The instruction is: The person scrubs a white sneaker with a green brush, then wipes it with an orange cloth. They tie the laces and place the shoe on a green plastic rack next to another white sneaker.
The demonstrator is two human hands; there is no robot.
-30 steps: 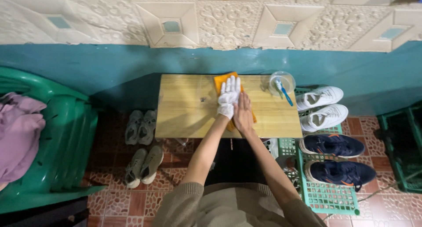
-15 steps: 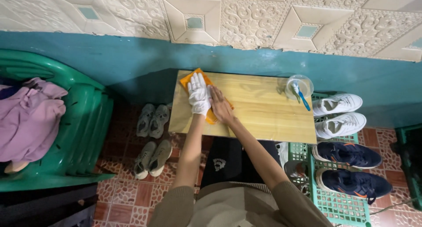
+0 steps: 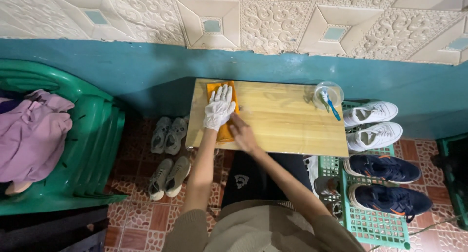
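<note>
The gloved left hand (image 3: 218, 108), fingers spread flat, has slid the orange cloth (image 3: 225, 116) to the wooden table (image 3: 282, 120)'s left end; the bare right hand (image 3: 243, 134) lies beside it, its grip unclear; wiping has reached that edge.

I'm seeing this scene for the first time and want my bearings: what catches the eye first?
The left hand in a white glove lies flat on an orange cloth at the left end of a pale wooden tabletop, with the bare right hand beside it. At the table's right end stands a clear plastic cup holding a blue-handled brush. White sneakers sit to the right of the table.
</note>
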